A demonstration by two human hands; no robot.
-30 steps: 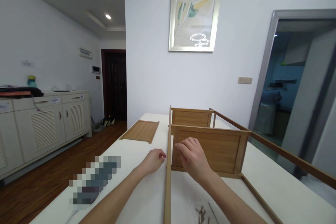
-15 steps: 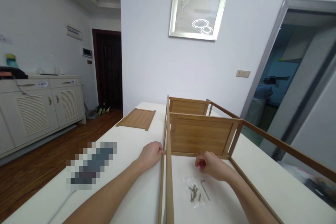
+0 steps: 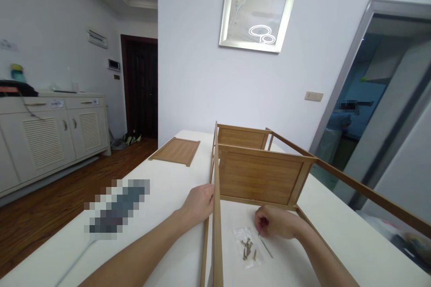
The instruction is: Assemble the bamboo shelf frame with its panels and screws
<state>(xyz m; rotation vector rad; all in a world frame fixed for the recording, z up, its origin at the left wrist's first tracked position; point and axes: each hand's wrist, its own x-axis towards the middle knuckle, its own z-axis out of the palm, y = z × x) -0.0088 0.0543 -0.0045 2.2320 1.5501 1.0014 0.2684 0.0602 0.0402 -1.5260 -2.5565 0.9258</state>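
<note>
A partly built bamboo shelf frame (image 3: 259, 177) lies on its side on a white table (image 3: 158, 215). My left hand (image 3: 198, 202) rests against the frame's upright side rail (image 3: 216, 215), fingers curled onto it. My right hand (image 3: 276, 223) is low on the table inside the frame, fingers pinched together over the top end of a metal hex key (image 3: 266, 246). A small clear bag with several screws (image 3: 248, 247) lies just left of the key.
A loose bamboo panel (image 3: 175, 151) lies at the table's far left. A blurred-out object (image 3: 116, 208) sits on the left of the table. A white sideboard (image 3: 50, 130) stands by the left wall; a doorway (image 3: 370, 112) opens on the right.
My right hand came down from the frame's panel to the table and closed over the hex key. My left hand stayed at the side rail. The view tilted downward.
</note>
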